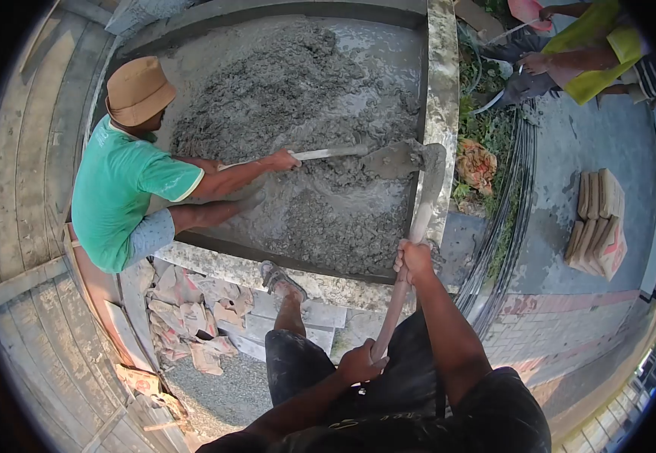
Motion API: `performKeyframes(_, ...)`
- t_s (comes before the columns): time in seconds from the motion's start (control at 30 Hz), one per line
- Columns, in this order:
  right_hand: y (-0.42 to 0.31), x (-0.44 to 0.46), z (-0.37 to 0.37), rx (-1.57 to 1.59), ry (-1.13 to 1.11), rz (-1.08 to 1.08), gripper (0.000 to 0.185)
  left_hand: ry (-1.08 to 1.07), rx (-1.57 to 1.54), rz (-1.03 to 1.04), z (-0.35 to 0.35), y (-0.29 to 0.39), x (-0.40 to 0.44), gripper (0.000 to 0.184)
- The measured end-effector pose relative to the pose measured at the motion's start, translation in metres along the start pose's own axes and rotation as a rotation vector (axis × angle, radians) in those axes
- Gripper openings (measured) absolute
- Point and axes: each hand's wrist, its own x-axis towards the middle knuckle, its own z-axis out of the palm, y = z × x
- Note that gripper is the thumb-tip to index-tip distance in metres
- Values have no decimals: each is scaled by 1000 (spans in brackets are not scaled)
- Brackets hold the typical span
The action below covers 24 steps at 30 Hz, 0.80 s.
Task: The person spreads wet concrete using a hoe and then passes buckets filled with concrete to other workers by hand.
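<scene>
Both my hands grip one long wooden handle point(394, 309). My right hand point(415, 260) is closed round its middle, and my left hand point(362, 362) is wrapped round its lower end, close to my body. At the far end of the handle a cement-coated blade point(433, 167) rests at the right wall of the basin, beside a shovel blade point(390, 160). That shovel is held by a person in a green shirt and brown hat point(128, 181). Wet grey concrete point(267, 98) lies heaped in the basin, with watery patches around it.
The basin's concrete rim point(343, 291) runs below the mix, with my sandalled foot on it. Torn paper bags point(184, 309) lie at lower left. Stacked cement bags point(598, 223) and long steel bars point(513, 196) are on the right. Another person in yellow point(596, 53) stands at upper right.
</scene>
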Motion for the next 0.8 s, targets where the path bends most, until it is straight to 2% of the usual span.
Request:
performKeyframes(0.03,-17,-5,-4,-9,-6,11,9,15,25,44,-21,18,-17,68)
performKeyframes(0.1,-54,-8,-19,45,-70,20,10,180,-33,182,-49,27,-49,56)
performKeyframes(0.13,-71,-7,-34,86,-104,57,10,252,-231,100,-55,17,-60,43)
performKeyframes(0.17,-85,6,-53,170,-141,129,9,498,-232,110,-61,9,-78,35)
performKeyframes(0.2,-102,26,-74,157,-165,121,9,697,-243,47,-65,6,-103,34)
performKeyframes(0.27,-129,54,-123,335,-307,351,9,948,-266,-162,-44,-27,-153,34)
performKeyframes(0.33,-159,49,-159,176,-153,180,10,1100,-304,-355,16,-81,-204,34)
performKeyframes(0.37,-172,40,-180,254,-149,126,10,1132,-477,-493,51,-90,-228,36)
performKeyframes(0.4,-177,29,-208,339,-141,77,11,1153,-647,-629,85,-95,-252,38)
performKeyframes(0.43,-176,40,-254,496,-197,110,8,1165,-666,-650,123,-104,-269,38)
performKeyframes(0.47,-172,52,-289,653,-250,142,6,1135,-864,-796,158,-111,-279,43)
performKeyframes(0.5,-179,21,-300,421,-64,162,5,1087,-1063,-942,187,-110,-291,48)
performKeyframes(0.53,-189,-7,-313,185,115,167,8,1093,-1091,-955,200,-93,-301,48)
performKeyframes(0.6,-168,22,-398,253,117,196,12,646,-892,-820,208,-53,-320,65)
performKeyframes(0.7,-166,-32,-462,270,178,269,20,468,-1193,-826,220,-69,-306,75)
performKeyframes(0.73,-167,-42,-476,319,204,244,22,520,-1130,-836,202,-65,-300,71)
performKeyframes(0.8,-179,-92,-488,446,345,255,23,722,-1138,-705,164,-66,-287,59)
